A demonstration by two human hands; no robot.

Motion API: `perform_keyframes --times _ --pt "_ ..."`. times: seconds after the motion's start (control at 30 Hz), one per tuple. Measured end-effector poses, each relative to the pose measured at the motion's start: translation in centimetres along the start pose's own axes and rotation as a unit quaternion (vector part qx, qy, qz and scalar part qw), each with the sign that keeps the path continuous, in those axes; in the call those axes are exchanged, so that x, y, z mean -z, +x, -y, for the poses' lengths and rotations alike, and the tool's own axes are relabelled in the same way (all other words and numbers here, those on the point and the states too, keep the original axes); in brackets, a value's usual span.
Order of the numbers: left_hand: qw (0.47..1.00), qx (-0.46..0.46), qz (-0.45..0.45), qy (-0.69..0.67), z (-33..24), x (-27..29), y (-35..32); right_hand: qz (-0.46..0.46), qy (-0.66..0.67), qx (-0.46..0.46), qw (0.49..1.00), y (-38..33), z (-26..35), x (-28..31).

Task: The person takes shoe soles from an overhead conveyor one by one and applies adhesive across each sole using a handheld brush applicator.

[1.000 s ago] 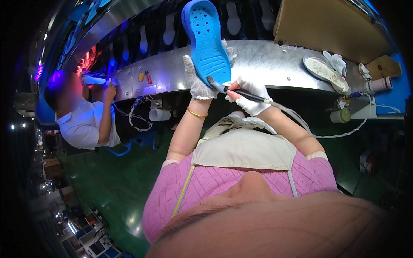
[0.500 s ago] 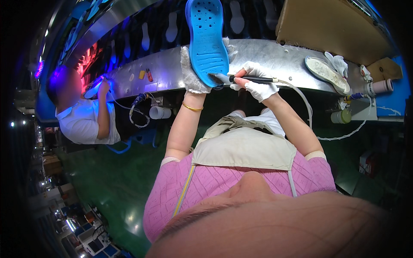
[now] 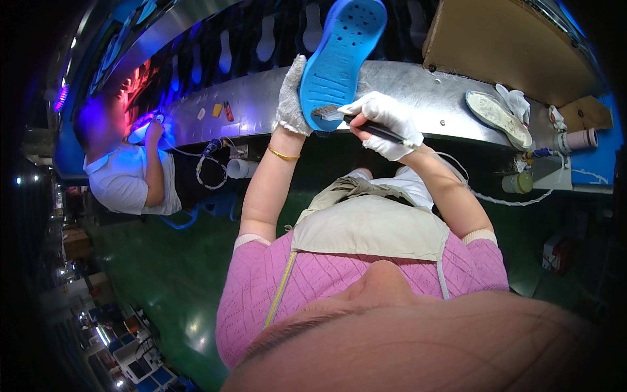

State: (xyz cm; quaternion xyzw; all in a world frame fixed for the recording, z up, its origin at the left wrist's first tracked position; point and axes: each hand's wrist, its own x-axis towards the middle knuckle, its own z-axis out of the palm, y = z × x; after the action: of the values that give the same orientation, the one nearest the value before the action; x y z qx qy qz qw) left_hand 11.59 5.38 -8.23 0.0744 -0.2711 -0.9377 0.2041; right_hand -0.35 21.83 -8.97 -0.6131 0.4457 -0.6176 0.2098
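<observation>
A blue shoe sole, with small holes toward its far end and grooves across its near end, is tilted up over the bench edge. My left hand, in a white glove, grips it along the left side; some of the fingers are hidden behind the sole. In my right hand, gloved with bare fingertips, is a black-handled brush. Its bristles touch the grooved near end of the sole. From the back of the handle a pale hose runs away to the right.
Beyond the metal bench, several pale soles lie on a dark belt. A cardboard box, a whitish sole-shaped piece and a greenish jar are at right. At left a co-worker sits near red-handled pliers.
The sole has shifted to the right and leans that way. My right hand has turned over, and the brush now lies against the grooved end at a new angle.
</observation>
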Motion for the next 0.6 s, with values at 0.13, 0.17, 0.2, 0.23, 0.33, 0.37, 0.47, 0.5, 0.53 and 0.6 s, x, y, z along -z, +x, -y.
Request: perform_keyframes --times 0.13,0.17,0.2,0.23,0.33,0.37,0.47,0.5,0.53,0.6 --pt "0.998 0.059 -0.023 0.031 -0.8 0.3 1.2 0.053 -0.043 -0.001 0.998 -0.6 -1.3 -0.4" --pt "0.995 0.080 -0.030 0.044 -0.8 0.4 1.3 0.071 -0.031 -0.030 0.997 -0.7 -1.5 -0.4" --pt "0.992 0.085 -0.058 0.074 -0.8 0.3 1.1 0.090 -0.002 -0.075 0.993 -0.7 -1.4 -0.2" --pt "0.992 0.085 -0.058 0.075 -0.9 0.4 1.1 0.090 -0.002 -0.073 0.993 -0.5 -1.3 0.0" --pt "0.980 0.158 -0.066 0.102 -1.1 0.9 1.4 0.132 0.113 -0.288 0.942 0.8 -0.6 1.2" --pt "0.980 0.159 -0.065 0.103 -1.1 0.6 1.4 0.122 0.117 -0.316 0.934 1.6 0.6 1.5" --pt "0.974 0.163 -0.076 0.136 -0.7 -1.0 1.6 0.054 0.125 -0.226 0.965 1.7 -0.2 1.0" --pt "0.974 0.164 -0.075 0.136 -0.7 -0.9 1.8 0.053 0.124 -0.226 0.965 1.7 -0.5 1.1" --pt "0.970 0.188 -0.054 0.147 -0.8 -0.8 1.9 0.082 0.060 -0.169 0.980 1.7 -1.0 1.1" --pt "0.954 0.239 -0.028 0.179 -1.0 -0.9 1.7 0.142 -0.036 -0.196 0.969 1.7 -1.2 1.8"
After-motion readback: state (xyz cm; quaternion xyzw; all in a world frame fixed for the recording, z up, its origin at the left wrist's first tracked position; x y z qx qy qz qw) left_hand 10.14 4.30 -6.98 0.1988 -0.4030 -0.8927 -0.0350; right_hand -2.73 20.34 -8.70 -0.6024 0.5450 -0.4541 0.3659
